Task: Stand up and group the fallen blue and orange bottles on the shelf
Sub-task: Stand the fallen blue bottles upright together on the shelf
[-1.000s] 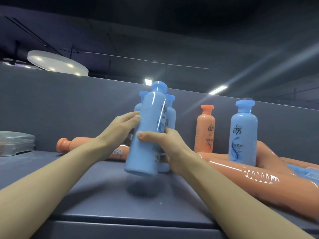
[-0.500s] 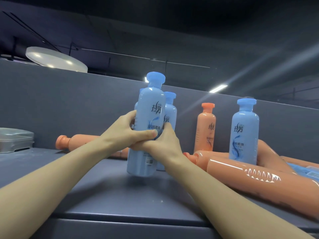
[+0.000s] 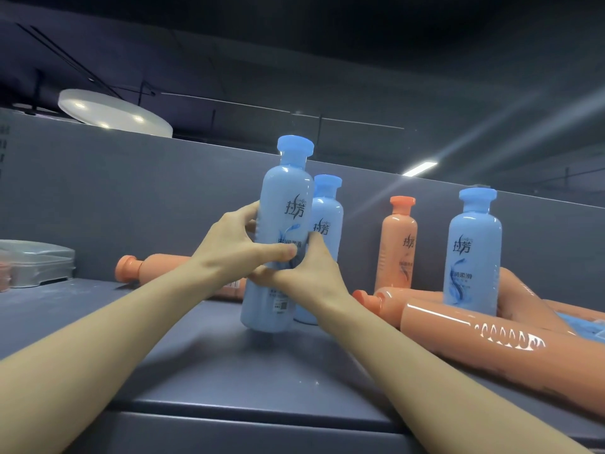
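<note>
Both hands hold one blue bottle (image 3: pixel 288 204) upright at the middle of the shelf (image 3: pixel 98 322), its base at or just above the surface. My left hand (image 3: pixel 235 250) wraps its left side, thumb across the label. My right hand (image 3: pixel 307 273) grips its lower right side. Right behind it stands a second blue bottle (image 3: pixel 327 224). Further right stand an orange bottle (image 3: pixel 397 247) and a blue bottle (image 3: pixel 473 253). One orange bottle (image 3: pixel 157 268) lies on its side at the back left. Several orange bottles (image 3: pixel 491 339) lie at the right.
A grey back panel (image 3: pixel 131 191) closes off the shelf behind the bottles. A clear plastic box (image 3: pixel 36 262) sits at the far left. The shelf's front edge (image 3: pixel 262 417) runs below my forearms. A fallen blue bottle (image 3: pixel 586 326) shows among the orange ones at the far right.
The held blue bottle went from tilted with its label turned away to upright with the label facing me, and came down toward the shelf. My left thumb moved across its front.
</note>
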`<action>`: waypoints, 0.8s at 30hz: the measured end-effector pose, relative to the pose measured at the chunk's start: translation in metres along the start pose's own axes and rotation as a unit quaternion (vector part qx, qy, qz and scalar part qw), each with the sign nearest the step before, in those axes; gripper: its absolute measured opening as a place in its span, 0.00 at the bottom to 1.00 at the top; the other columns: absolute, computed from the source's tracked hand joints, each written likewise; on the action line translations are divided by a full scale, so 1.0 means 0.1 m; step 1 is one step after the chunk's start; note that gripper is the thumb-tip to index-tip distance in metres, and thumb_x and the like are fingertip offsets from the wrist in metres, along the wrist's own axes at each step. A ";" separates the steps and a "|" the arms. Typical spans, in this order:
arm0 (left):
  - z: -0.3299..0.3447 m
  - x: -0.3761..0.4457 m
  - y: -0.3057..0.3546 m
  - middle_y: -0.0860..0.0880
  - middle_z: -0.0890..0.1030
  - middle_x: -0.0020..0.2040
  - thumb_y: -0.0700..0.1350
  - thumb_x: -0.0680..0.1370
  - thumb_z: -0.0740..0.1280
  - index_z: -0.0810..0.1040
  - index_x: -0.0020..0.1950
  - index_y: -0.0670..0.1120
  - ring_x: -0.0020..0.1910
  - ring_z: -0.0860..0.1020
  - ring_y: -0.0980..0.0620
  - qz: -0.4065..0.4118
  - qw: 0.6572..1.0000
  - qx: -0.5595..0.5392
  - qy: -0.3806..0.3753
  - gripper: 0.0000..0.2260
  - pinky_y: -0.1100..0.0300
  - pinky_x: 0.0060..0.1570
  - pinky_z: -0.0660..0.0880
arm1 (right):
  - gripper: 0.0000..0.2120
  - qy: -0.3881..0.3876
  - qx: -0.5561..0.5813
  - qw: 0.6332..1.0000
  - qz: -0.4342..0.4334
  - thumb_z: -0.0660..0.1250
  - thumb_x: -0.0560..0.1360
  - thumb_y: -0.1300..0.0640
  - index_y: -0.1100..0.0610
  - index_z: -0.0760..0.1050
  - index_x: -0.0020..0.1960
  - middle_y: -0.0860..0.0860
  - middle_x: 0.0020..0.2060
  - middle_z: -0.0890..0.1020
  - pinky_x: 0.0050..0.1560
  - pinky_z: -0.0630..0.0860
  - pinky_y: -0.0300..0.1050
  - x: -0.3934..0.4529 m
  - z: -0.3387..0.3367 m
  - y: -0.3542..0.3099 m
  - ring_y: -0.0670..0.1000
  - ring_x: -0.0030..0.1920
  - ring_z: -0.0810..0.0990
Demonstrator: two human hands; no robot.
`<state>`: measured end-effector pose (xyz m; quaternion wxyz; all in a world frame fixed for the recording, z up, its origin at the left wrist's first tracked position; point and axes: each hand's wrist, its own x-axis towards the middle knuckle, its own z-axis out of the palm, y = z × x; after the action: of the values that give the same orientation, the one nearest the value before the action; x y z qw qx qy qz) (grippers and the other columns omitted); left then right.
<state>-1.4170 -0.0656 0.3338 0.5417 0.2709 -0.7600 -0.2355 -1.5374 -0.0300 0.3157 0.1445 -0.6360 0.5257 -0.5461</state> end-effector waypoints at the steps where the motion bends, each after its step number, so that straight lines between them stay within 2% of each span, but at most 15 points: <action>1: -0.01 0.00 0.00 0.61 0.82 0.38 0.48 0.59 0.73 0.76 0.44 0.62 0.37 0.76 0.70 0.000 1.000 -0.001 0.004 0.17 0.67 0.37 0.72 | 0.27 -0.008 0.007 1.000 0.000 0.76 0.63 0.54 0.49 0.69 0.57 0.43 0.50 0.81 0.56 0.79 0.49 0.00 -0.01 0.00 0.46 0.53 0.81; 4: -0.03 -0.01 -0.01 0.64 0.81 0.36 0.47 0.58 0.72 0.75 0.48 0.63 0.42 0.79 0.63 -0.006 1.000 -0.008 0.009 0.21 0.60 0.39 0.77 | 0.27 -0.027 0.014 1.000 0.000 0.76 0.62 0.55 0.50 0.69 0.57 0.44 0.51 0.81 0.56 0.79 0.50 0.01 -0.01 0.02 0.47 0.54 0.81; 7: -0.03 -0.02 -0.02 0.60 0.80 0.43 0.44 0.60 0.76 0.70 0.59 0.61 0.47 0.80 0.54 -0.023 0.999 -0.006 0.025 0.31 0.54 0.40 0.78 | 0.26 -0.031 0.005 1.000 0.001 0.75 0.62 0.54 0.50 0.71 0.58 0.45 0.52 0.81 0.57 0.79 0.51 0.02 0.00 0.03 0.48 0.54 0.80; 9: -0.03 -0.02 -0.03 0.56 0.80 0.44 0.40 0.65 0.76 0.68 0.62 0.60 0.47 0.80 0.52 -0.029 0.999 -0.005 0.029 0.32 0.55 0.39 0.77 | 0.24 -0.031 0.000 1.000 0.003 0.75 0.63 0.55 0.50 0.71 0.57 0.45 0.52 0.81 0.57 0.78 0.51 0.02 0.00 0.03 0.48 0.55 0.80; 14: -0.01 -0.01 -0.06 0.53 0.78 0.44 0.38 0.67 0.74 0.65 0.65 0.59 0.43 0.80 0.52 -0.041 0.999 0.004 0.027 0.33 0.57 0.37 0.74 | 0.23 -0.033 -0.018 0.999 0.010 0.73 0.65 0.56 0.51 0.71 0.58 0.46 0.53 0.80 0.59 0.77 0.51 0.02 -0.01 0.03 0.49 0.57 0.79; 20: -0.01 0.01 -0.10 0.56 0.78 0.43 0.37 0.69 0.73 0.64 0.67 0.58 0.43 0.79 0.56 -0.050 0.999 0.010 0.014 0.33 0.59 0.36 0.73 | 0.24 -0.032 -0.042 0.999 0.014 0.73 0.65 0.54 0.51 0.70 0.59 0.47 0.54 0.80 0.59 0.77 0.52 0.04 0.03 0.05 0.50 0.56 0.79; 24: -0.01 0.02 -0.11 0.58 0.79 0.44 0.36 0.69 0.72 0.63 0.69 0.58 0.46 0.79 0.56 -0.043 0.999 0.012 0.010 0.35 0.56 0.41 0.76 | 0.24 -0.028 -0.059 0.998 0.013 0.73 0.66 0.53 0.52 0.70 0.59 0.48 0.55 0.80 0.59 0.76 0.52 0.05 0.05 0.05 0.51 0.57 0.78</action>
<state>-1.4148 -0.0753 0.3278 0.5349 0.3125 -0.7452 -0.2468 -1.5371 -0.0379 0.3125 0.1282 -0.6520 0.5608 -0.4940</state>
